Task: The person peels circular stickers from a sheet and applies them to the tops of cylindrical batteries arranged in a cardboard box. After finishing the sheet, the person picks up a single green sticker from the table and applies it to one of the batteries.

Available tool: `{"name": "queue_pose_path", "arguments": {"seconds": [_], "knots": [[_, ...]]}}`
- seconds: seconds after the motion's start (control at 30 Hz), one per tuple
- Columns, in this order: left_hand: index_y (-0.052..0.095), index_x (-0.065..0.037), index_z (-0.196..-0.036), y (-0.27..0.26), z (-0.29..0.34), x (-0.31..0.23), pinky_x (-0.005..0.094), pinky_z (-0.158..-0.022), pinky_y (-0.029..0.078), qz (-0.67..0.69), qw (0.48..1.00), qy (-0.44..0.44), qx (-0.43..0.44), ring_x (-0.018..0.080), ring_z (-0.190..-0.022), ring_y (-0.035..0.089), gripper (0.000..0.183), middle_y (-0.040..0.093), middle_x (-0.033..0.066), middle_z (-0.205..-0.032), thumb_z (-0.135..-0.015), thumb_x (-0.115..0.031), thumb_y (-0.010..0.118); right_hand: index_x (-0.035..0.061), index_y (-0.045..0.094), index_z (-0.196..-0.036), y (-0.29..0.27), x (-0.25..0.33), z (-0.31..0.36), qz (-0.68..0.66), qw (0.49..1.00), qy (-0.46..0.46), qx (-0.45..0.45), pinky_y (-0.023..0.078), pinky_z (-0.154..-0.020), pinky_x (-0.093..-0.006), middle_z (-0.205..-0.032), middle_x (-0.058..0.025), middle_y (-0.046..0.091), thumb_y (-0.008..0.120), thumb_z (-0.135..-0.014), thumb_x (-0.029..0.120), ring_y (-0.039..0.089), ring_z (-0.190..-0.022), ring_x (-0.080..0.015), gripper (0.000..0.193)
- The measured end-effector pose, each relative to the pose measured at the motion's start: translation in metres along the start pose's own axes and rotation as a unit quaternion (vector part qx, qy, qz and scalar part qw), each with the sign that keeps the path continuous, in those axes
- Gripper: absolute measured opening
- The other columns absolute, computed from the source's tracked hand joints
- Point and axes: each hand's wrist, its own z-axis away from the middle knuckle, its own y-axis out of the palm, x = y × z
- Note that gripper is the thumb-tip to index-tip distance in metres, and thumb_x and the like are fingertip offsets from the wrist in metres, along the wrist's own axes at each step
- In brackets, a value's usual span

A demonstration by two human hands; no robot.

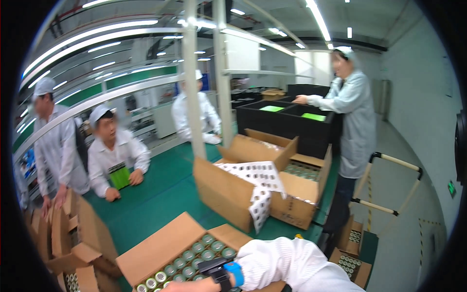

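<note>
My right forearm, in a white sleeve with a blue band and a black device at the wrist, reaches leftward across the bottom of the view. Only a sliver of my right hand shows over the near cardboard box; its fingers are cut off by the lower edge. Rows of cylindrical battery cells with round metallic tops stand upright in that open box. Whether my hand touches any cell cannot be made out. My left hand is out of view.
Beyond, on the green tabletop, stand open cartons with a white perforated sheet draped over them. Black bins stand behind. Co-workers are around the table; one has green packs. A cart frame stands right.
</note>
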Motion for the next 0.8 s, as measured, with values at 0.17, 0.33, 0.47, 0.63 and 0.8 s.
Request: {"name": "queue_pose_path", "arguments": {"seconds": [0.17,0.33,0.47,0.63,0.8], "knots": [[0.016,-0.002,-0.139,-0.001,0.013,0.0,0.0369,-0.091,0.042,0.031,0.999,0.009,0.033,0.0241,-0.11,0.05,0.094,0.045,0.0166,-0.124,-0.064,0.001,0.073,-0.0014,0.055,-0.107,0.001,-0.004,-0.003,-0.059,0.997,-0.046,-0.003,0.047,-0.058,-0.0202,-0.083,-0.0052,0.061,0.065,-0.081,0.014,0.057,-0.073,-0.0068,0.031],[0.022,0.0,-0.135,0.002,0.007,0.0,0.036,-0.093,0.04,0.015,0.998,-0.047,-0.034,0.0235,-0.112,0.048,0.087,0.046,0.013,-0.124,-0.064,0.004,0.07,-0.0015,0.057,-0.103,-0.005,-0.012,-0.005,-0.097,0.983,-0.006,-0.157,0.048,-0.066,-0.0249,-0.087,-0.0077,0.063,0.055,-0.087,0.015,0.059,-0.076,-0.0109,0.023],[0.026,0.001,-0.133,0.006,-0.019,0.007,0.0349,-0.085,0.048,0.005,0.998,0.021,-0.061,0.0239,-0.102,0.056,0.081,0.053,0.0181,-0.114,-0.067,-0.001,0.073,-0.0022,0.056,-0.102,-0.008,0.002,-0.006,0.018,0.976,-0.01,-0.217,0.05,-0.068,-0.0291,-0.086,-0.012,0.064,0.061,-0.081,0.017,0.061,-0.079,-0.0158,0.029],[0.032,0.0,-0.13,0.006,-0.018,0.01,0.0337,-0.083,0.049,-0.035,0.996,0.034,-0.068,0.0227,-0.099,0.057,0.073,0.054,0.0162,-0.113,-0.071,-0.01,0.073,-0.0018,0.058,-0.1,-0.007,0.016,-0.003,0.05,0.977,0.01,-0.209,0.05,-0.068,-0.0298,-0.083,-0.013,0.064,0.076,-0.064,0.023,0.061,-0.08,-0.0172,0.047],[0.041,0.001,-0.123,-0.004,-0.03,0.027,0.0317,-0.077,0.051,-0.057,0.977,0.105,-0.176,0.0208,-0.093,0.059,0.061,0.056,0.0135,-0.11,-0.075,-0.02,0.072,-0.0018,0.059,-0.099,-0.012,0.006,-0.005,0.052,0.981,0.053,-0.18,0.05,-0.066,-0.0277,-0.083,-0.011,0.064,0.076,-0.063,0.02,0.061,-0.077,-0.0164,0.045]]}}
